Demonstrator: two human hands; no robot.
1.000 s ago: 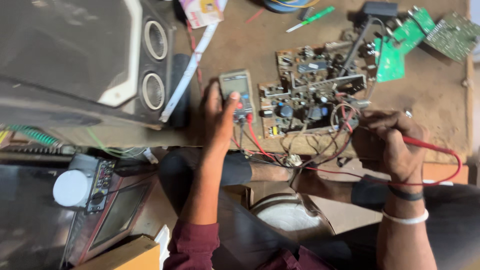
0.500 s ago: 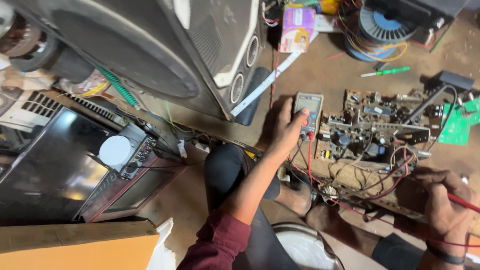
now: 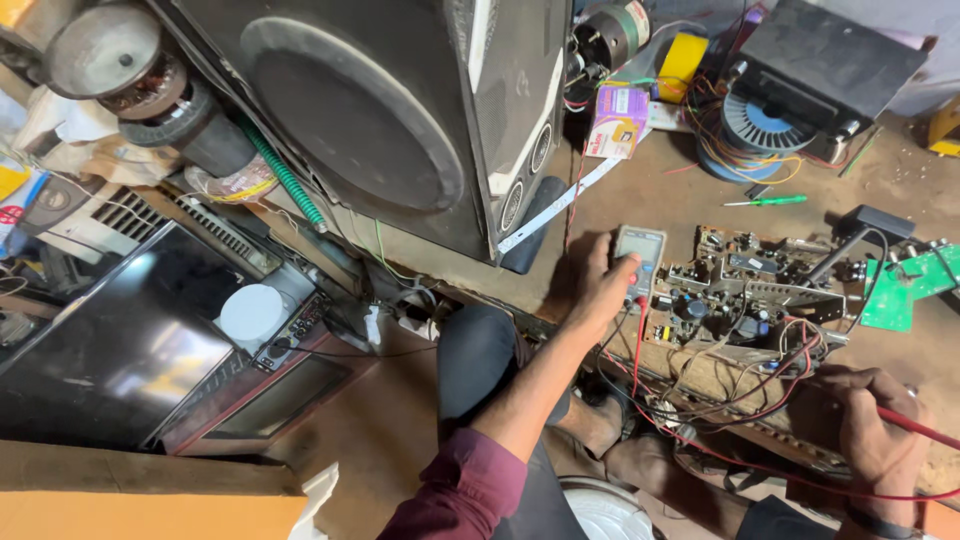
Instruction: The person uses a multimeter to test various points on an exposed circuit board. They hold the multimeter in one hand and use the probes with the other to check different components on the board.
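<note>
My left hand (image 3: 592,285) rests on a grey handheld multimeter (image 3: 640,250) lying on the brown workbench, thumb on its front. Red and black leads run from the meter down toward me. A bare circuit board (image 3: 745,295) crowded with components and wires lies just right of the meter. At the lower right, my right hand (image 3: 868,425) is closed around a red test probe (image 3: 920,428), near the board's front edge and its tangle of wires.
A large black speaker cabinet (image 3: 400,120) stands at the upper left. A dark screen unit (image 3: 110,350) lies on the floor at left. Wire spools (image 3: 760,130), a green screwdriver (image 3: 768,201), a green board (image 3: 900,290) and a white strip (image 3: 560,205) lie on the bench (image 3: 640,190).
The view has swung left and down, bringing the speaker cabinet and floor clutter into sight. My left hand stays on the multimeter and my right hand keeps the red probe.
</note>
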